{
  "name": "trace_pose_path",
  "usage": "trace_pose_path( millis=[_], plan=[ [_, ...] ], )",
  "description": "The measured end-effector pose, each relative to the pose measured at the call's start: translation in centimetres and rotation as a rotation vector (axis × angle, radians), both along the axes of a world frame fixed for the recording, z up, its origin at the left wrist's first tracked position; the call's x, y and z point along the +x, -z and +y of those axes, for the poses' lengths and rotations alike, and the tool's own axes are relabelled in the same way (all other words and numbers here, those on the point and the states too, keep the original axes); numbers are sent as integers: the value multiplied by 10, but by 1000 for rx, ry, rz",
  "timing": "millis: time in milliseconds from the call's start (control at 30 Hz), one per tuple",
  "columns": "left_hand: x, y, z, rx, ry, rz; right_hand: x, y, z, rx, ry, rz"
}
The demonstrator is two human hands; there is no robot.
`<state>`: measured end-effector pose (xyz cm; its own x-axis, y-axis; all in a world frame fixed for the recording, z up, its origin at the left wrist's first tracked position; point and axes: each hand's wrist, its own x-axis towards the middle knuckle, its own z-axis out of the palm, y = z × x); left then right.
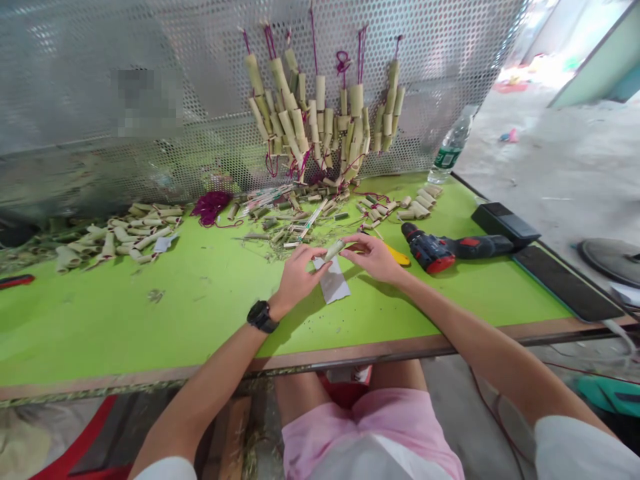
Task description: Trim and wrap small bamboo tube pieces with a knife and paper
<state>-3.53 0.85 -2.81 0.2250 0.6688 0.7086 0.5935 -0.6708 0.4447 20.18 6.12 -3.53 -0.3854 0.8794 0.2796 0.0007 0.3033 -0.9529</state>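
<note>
A short pale green bamboo piece [335, 250] is held between both hands, above a strip of grey-white paper [333, 280] on the green table [200, 320]. My left hand [299, 275] pinches its lower left end between thumb and fingers. At the upper right end, the fingertips of my right hand [371, 257] close on the same piece. A yellow-handled tool [399, 256] lies partly hidden behind my right hand. Thin sticks and cut bamboo bits [305, 217] are scattered just beyond both hands.
A cordless drill [433, 250], black box [505, 223] and phone [565, 283] lie right. Bamboo tubes [120, 237] are piled left, beside purple string [211, 207]. Strung bamboo figures [355, 113] hang on perforated metal behind; a water bottle [447, 153] stands back right.
</note>
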Motion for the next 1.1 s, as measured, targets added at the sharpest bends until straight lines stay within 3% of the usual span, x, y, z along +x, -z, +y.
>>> trace_pose_path(
  millis=[133,467,733,1100],
  plan=[
    [0,-3,0,12,-41,-81,-1,-5,-5,-29,-5,54],
    [-3,1,4,-233,16,-224,1,-4,-3,-17,-1,98],
    [-3,-1,3,-169,64,-48,-3,-7,-13,-28,-61,93],
    [-3,-7,0,-73,38,-24,-8,-15,-23,-1,18,12]
  ],
)
